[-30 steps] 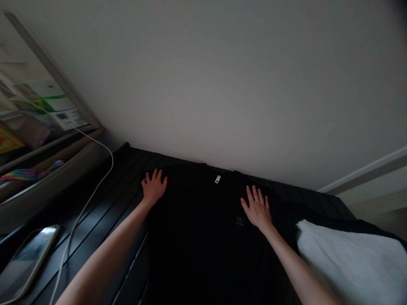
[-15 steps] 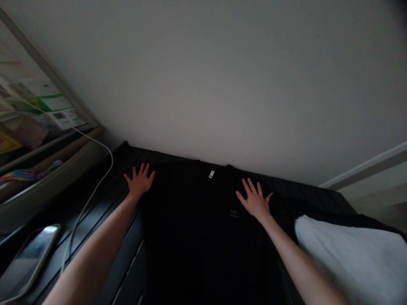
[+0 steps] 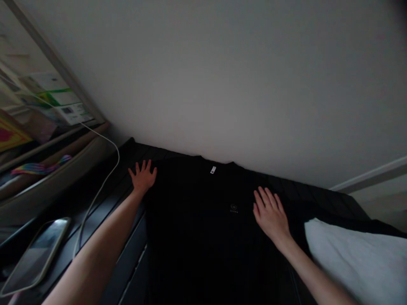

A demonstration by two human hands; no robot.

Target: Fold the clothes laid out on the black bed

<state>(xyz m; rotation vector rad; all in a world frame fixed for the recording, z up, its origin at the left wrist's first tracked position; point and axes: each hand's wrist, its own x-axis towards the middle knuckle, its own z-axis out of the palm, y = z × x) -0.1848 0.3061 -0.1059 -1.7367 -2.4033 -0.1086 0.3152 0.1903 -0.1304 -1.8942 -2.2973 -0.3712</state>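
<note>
Black T-shirt (image 3: pixel 203 237): laid out flat, collar away from the person, on a dark slatted surface; the lower part fades into shadow.
Left hand (image 3: pixel 143 177): open, palm down, fingers spread, at the shirt's shoulder edge, gripping nothing; its exact contact is lost in the dark.
Right hand (image 3: pixel 271 214): open and flat on the chest, fingers loosely together, just beside a small printed logo (image 3: pixel 234 208), with no fold pinched.
Collar: ribbed round neck with a small white tag (image 3: pixel 213 170) at its centre.
Fabric: matte, soft-looking knit, with no creases readable in this light.
Surface: black slats (image 3: pixel 305 197) in long parallel ridges.
Nearby: white padded cloth (image 3: pixel 352 258) overlaps the surface to the right of the shirt; a smartphone (image 3: pixel 36 256) lies at lower left; a thin white cable (image 3: pixel 118 159) curves close to the left forearm (image 3: pixel 95 254).
Farther out: a rainbow strap (image 3: pixel 41 168) sits in a beige tray (image 3: pixel 79 154), below a leaning framed panel (image 3: pixel 41 84).
Risk: pressing while sliding could drag the knit and ruck it, and black-on-black would hide that fold; a sideways sweep of the left arm could catch the cable and pull the smartphone.
</note>
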